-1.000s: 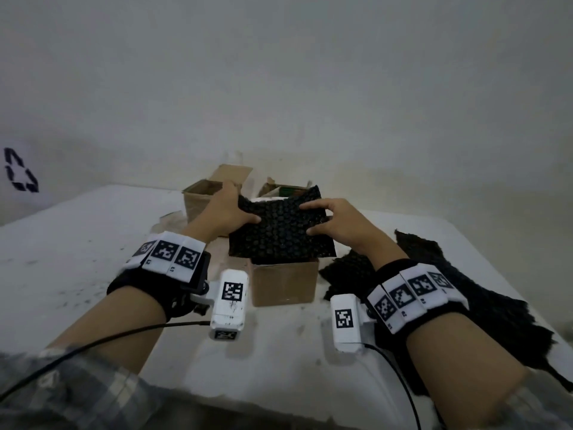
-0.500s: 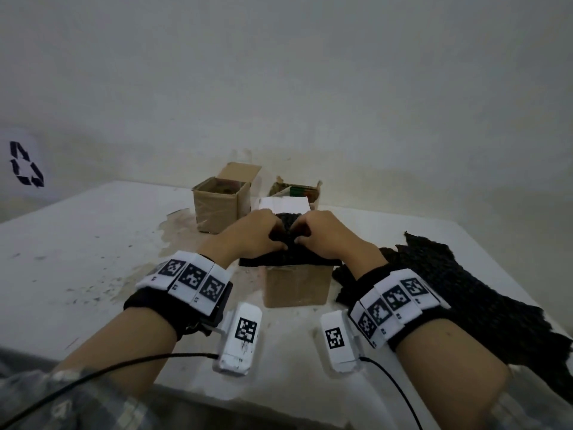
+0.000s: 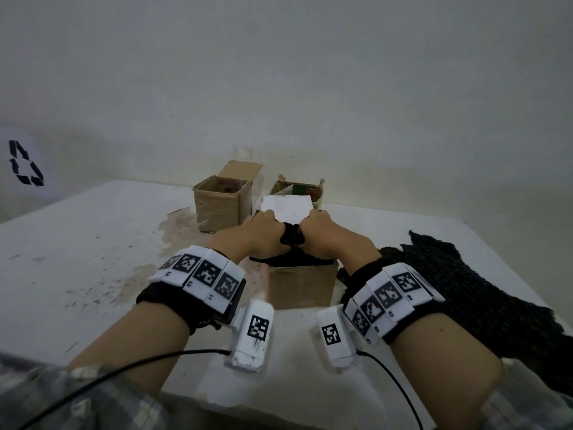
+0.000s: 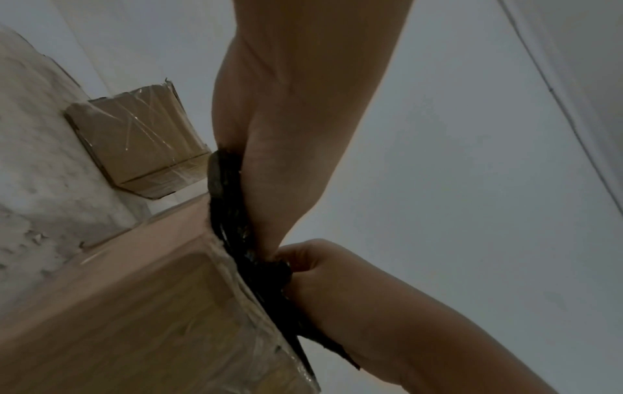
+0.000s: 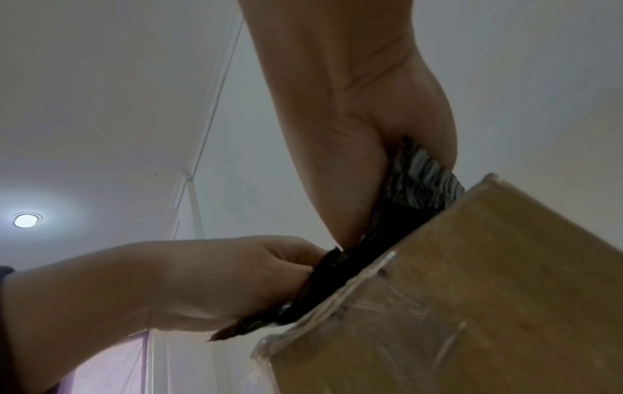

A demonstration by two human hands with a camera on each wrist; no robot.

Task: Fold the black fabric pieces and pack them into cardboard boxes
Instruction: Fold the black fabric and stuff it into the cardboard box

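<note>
Item: 2 hands, left (image 3: 263,232) and right (image 3: 321,232), side by side, gripping 1 fabric piece (image 3: 291,237). Bunched, evidently to fit the box (image 3: 302,285) beneath.

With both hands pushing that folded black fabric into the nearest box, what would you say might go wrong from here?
1. The folded fabric bulges above the rim of the nearest box; once the left hand and right hand let go, it may spring back out.
2. The box looks light, so downward pressure could tip or slide it on the table.
3. Fabric overhanging the front rim may snag there instead of going in.
</note>
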